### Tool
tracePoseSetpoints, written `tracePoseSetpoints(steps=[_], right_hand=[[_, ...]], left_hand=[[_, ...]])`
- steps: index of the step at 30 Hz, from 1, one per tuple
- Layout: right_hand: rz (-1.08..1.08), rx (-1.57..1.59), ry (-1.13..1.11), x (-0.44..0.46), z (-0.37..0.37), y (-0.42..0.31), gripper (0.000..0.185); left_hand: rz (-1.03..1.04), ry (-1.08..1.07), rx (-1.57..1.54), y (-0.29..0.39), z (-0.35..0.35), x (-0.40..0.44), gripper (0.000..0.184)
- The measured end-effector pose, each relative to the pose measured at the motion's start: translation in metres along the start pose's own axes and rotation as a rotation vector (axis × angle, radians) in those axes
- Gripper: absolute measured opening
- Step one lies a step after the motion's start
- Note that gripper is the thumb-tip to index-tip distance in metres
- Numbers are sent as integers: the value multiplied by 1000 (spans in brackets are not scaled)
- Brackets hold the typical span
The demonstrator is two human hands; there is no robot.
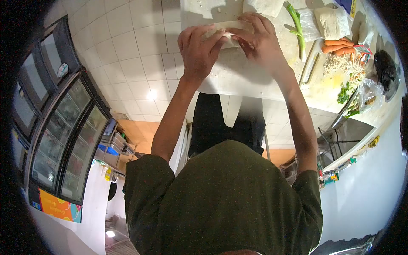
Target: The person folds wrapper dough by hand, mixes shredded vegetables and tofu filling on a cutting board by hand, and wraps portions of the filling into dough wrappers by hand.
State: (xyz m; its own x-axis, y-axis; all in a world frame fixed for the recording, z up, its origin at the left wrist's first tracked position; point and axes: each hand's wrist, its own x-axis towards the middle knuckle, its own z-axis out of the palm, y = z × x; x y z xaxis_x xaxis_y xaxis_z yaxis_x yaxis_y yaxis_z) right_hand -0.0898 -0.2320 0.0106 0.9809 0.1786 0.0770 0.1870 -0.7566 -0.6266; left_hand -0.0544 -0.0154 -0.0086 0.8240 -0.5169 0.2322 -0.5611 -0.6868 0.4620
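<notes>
Both my hands are over a pale, flat sheet (231,26), which looks like thin dough, on the white table (246,78) at the top of the head view. My left hand (199,49) has its fingers bent, thumb and fingertips pressed on a small whitish roll or fold (229,35) between the hands. My right hand (257,36) curls over the sheet's right side, fingertips pinching the same fold. What lies under the fingers is partly hidden.
Right of my hands lie a green onion stalk (299,32), carrots (340,46), shredded vegetables (342,64), a knife (345,108) and plastic bags (369,94). Glass-door fridges (63,131) stand at the left beyond the tiled floor.
</notes>
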Motion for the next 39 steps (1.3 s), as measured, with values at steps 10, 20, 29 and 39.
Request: tracePoseSetpoints(steps=[10, 20, 29, 39], right_hand=[[-1, 216, 23, 12, 16, -3, 28], [130, 141, 112, 20, 24, -12, 16], [125, 2, 143, 0, 12, -11, 27], [397, 95, 289, 2, -15, -15, 23]], left_hand=[[-85, 12, -339, -10, 1, -5, 16], [-152, -17, -384, -8, -3, 5, 18], [142, -91, -146, -12, -8, 9, 40], [220, -235, -121, 5, -19, 32, 31]])
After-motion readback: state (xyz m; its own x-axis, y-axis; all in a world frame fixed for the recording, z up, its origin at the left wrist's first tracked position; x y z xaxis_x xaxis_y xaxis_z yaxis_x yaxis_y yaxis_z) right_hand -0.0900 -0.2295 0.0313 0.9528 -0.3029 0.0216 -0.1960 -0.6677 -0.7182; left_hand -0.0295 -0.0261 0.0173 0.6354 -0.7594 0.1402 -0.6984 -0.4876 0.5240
